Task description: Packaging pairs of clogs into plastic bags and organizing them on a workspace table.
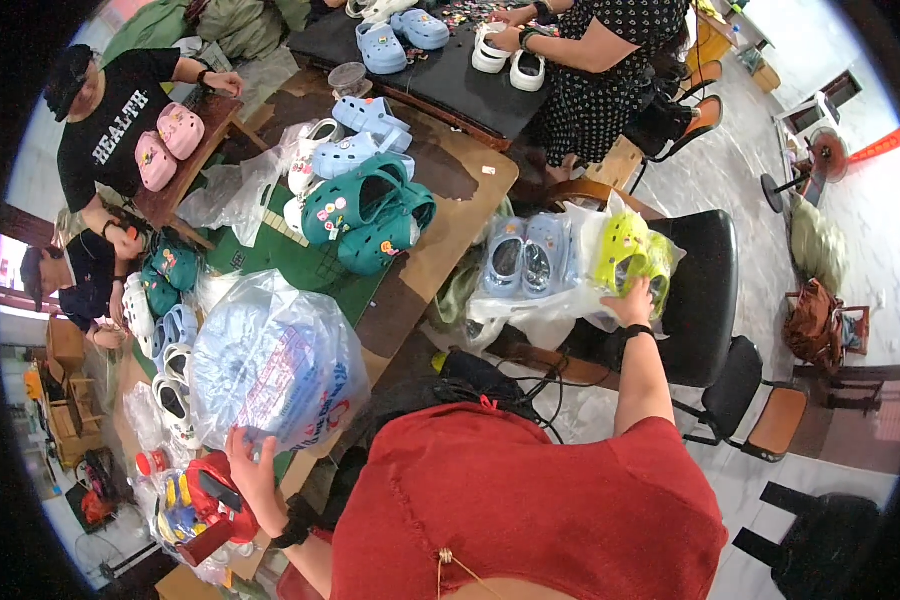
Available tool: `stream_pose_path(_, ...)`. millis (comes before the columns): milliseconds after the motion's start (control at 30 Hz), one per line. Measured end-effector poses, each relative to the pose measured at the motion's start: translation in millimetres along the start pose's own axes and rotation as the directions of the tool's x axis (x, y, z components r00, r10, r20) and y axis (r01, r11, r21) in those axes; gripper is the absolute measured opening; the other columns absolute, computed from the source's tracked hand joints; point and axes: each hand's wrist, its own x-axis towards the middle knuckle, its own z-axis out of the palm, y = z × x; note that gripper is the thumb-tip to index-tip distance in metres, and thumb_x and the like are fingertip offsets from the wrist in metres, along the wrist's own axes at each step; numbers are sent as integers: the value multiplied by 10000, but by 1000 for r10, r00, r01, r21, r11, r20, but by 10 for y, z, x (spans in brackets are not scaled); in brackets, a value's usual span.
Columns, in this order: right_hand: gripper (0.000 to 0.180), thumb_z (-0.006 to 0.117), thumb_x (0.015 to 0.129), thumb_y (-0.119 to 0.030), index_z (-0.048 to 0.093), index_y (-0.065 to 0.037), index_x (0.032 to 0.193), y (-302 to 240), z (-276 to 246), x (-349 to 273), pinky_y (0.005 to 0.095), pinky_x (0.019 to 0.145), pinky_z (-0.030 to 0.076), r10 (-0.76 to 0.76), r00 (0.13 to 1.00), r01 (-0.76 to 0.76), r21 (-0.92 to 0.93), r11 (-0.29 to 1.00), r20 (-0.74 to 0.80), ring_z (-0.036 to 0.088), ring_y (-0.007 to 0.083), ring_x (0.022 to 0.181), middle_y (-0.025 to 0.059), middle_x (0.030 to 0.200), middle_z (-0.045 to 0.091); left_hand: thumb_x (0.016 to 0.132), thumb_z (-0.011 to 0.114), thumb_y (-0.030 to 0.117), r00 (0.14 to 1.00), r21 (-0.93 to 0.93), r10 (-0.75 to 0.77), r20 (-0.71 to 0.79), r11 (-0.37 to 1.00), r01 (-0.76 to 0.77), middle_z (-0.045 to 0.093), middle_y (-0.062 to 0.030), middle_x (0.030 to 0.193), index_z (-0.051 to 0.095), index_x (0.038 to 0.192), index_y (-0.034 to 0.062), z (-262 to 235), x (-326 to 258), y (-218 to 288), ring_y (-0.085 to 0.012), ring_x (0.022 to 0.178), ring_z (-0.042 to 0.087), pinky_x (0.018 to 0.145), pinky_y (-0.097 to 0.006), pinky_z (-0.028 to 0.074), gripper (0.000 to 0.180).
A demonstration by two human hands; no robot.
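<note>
My right hand (pixel 634 304) reaches out to the right, its fingers closed on the near edge of a pair of lime-green clogs (pixel 625 245) in clear plastic. Beside them, light-blue clogs (pixel 525 255) lie on the same spread of clear wrapping. At the lower left, my left hand (pixel 256 476) is raised with fingers apart, at the lower edge of a big round bundle of bluish plastic bags (pixel 270 360). Just beyond the bundle, dark green clogs (pixel 355 210) with small charms sit on the table, next to pale blue clogs (pixel 365 150).
A black chair (pixel 705 300) stands by the lime-green clogs. White clogs (pixel 177 400) and a red bag (pixel 220 490) lie near my left hand. One person holds white clogs (pixel 490 48) at a black table (pixel 430 85). Others are at the left, near pink clogs (pixel 170 145).
</note>
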Motion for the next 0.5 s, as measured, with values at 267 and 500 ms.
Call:
stream_pose_path(267,1004,822,602,-423,350,-239,1469,-254,-47,329,567,1065,322,187,959,-149,-183,972,212,310,412,1371,140,1574,197,772,775,245,999,34,51,-17,998,-50,455,-191,1409,543,1246,13,50,3,-29,-320,1209,529,913,-389,507,577)
stream_pose_path(500,1037,808,594,-516,348,-233,1479,-493,-377,311,638,1060,264,216,928,-126,-291,948,302,271,469,1377,160,1563,237,740,800,292,996,126,52,-67,991,-43,477,-205,1391,541,1235,27,61,-47,154,-361,1205,523,924,-398,496,618)
